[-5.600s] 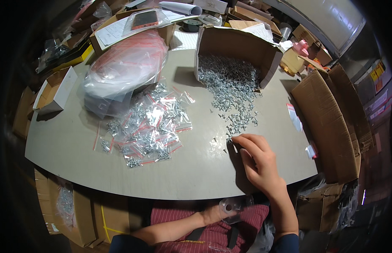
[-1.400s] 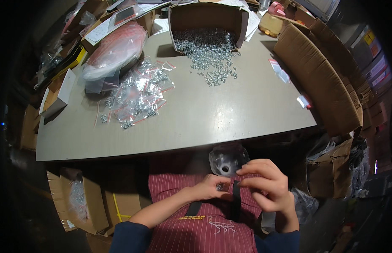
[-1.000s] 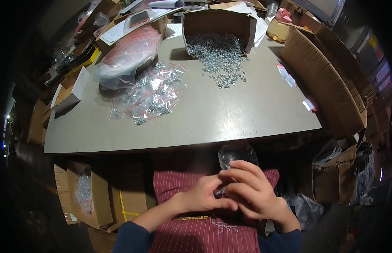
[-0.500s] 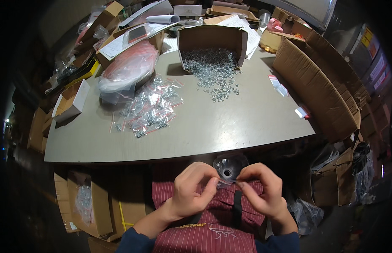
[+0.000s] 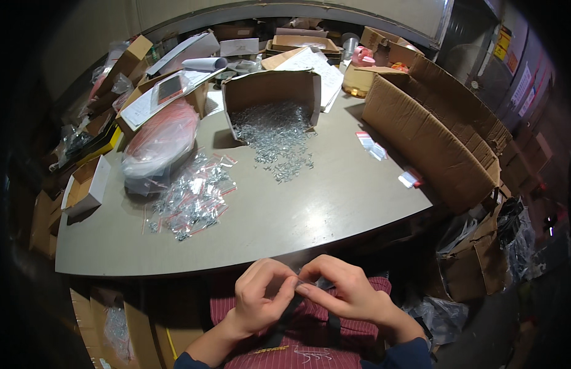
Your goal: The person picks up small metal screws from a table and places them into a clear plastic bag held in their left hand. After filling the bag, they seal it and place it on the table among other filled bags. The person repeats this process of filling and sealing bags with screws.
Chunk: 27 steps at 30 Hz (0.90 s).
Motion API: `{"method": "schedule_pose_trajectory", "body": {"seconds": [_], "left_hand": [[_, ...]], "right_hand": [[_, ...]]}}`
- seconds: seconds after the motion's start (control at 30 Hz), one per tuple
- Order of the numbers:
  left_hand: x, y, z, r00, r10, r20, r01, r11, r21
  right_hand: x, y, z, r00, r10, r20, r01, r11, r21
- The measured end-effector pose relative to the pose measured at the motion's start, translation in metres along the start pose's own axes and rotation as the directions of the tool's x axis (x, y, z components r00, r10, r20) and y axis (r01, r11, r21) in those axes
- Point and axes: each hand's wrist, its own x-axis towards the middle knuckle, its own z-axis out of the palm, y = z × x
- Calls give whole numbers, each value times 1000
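Note:
My left hand point(image 5: 264, 294) and my right hand point(image 5: 344, 288) meet over my lap, just off the table's near edge. Both are closed in a pinch, thumbs against forefingers, on the top edge of a small clear zip bag, mostly hidden by the fingers. A bit of shiny grey point(image 5: 324, 283) shows behind my right hand; I cannot make out what it is. On the table, a pile of filled zip bags point(image 5: 190, 194) with red strips lies at left. Loose small screws point(image 5: 276, 132) spill from a tipped cardboard box point(image 5: 270, 92).
A stack of flat plastic bags point(image 5: 162, 144) and a small white box point(image 5: 87, 184) stand at left. A long cardboard box point(image 5: 430, 135) flanks the table point(image 5: 267, 234) at right, with small bags point(image 5: 371, 146) beside it. Papers and a jar point(image 5: 358, 81) stand at the back.
My hands have come together, the right one moving left to meet the left one. The metal funnel-like cup seen between them before is now mostly or wholly hidden. The view has tilted up and shifted.

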Motion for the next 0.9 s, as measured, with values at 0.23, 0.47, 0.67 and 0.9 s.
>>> {"method": "schedule_pose_trajectory", "body": {"seconds": [0.23, 0.47, 0.67, 0.9], "left_hand": [[8, -4, 0, 995, 86, 53, -84, 996, -31], [31, -25, -26, 982, 3, -188, 35, 980, 198], [77, -28, -43, 900, 225, -374, 39, 812, 583], [47, -36, -13, 993, 121, -9, -112, 944, 310]], "right_hand": [[8, 9, -2, 997, -76, 11, 76, 997, 5], [36, 43, -38, 995, -32, -96, 21, 993, -115], [88, 171, -164, 874, -136, -466, -331, 535, -777], [77, 199, -179, 901, -182, -395, -294, 413, -862]]}}
